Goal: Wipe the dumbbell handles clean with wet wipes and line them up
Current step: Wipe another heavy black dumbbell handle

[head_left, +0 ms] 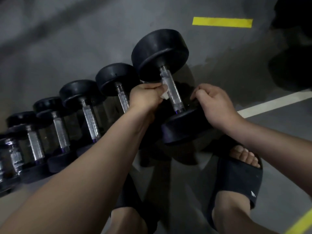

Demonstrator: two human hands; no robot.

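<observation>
Centre frame, left hand (145, 97) pinches wet wipe (165, 94) against handle of big dumbbell (174, 94); right hand (215, 105), fingers (197, 94) curled, grips its near head, forearms extended.

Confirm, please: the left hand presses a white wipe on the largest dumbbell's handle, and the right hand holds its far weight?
Not quite: the head view shows the right hand holding the near weight, not the far one. The left hand does press the wipe on the handle.
</observation>
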